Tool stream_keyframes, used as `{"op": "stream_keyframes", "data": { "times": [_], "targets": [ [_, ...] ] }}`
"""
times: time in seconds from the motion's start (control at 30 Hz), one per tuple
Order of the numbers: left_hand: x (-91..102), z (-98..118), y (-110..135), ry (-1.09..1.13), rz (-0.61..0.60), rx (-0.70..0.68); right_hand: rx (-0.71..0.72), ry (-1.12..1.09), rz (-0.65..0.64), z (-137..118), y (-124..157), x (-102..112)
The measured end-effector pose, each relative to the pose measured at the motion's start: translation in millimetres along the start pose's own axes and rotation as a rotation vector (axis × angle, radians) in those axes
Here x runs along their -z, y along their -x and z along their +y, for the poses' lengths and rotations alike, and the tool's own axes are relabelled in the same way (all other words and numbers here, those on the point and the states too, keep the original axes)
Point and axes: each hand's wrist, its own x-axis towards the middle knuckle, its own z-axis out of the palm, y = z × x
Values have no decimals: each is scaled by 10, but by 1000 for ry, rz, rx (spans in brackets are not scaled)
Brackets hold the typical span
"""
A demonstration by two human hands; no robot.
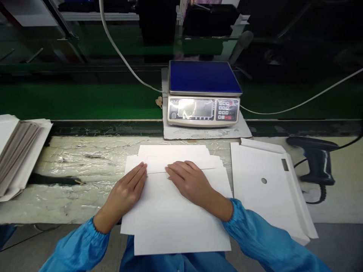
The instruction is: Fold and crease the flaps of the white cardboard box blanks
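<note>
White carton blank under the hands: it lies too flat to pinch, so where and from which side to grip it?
Probably its near edge, from the person's side. The white carton blank lies flat, but that edge overhangs the table, leaving room for fingers beneath, thumb on top. The left hand and right hand rest open on its far half.
</note>
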Motion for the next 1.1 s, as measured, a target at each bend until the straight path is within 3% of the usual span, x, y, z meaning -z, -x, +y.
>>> {"op": "stream_keyframes", "data": {
  "times": [0.17,0.33,0.47,0.83,1.1],
  "targets": [
    [-24,198,-127,-39,22,90,-177,97,-81,26,380,222],
    [-198,438,-386,44,-49,141,-155,114,-33,-31,446,154],
    [-291,564,-450,128,-91,180,-148,118,8,-40,456,120],
    [-269,588,-507,209,-171,149,-169,28,-109,-57,416,199],
    [-161,621,-309,102,-132,303,-322,143,-139,21,673,421]
  ]
}}
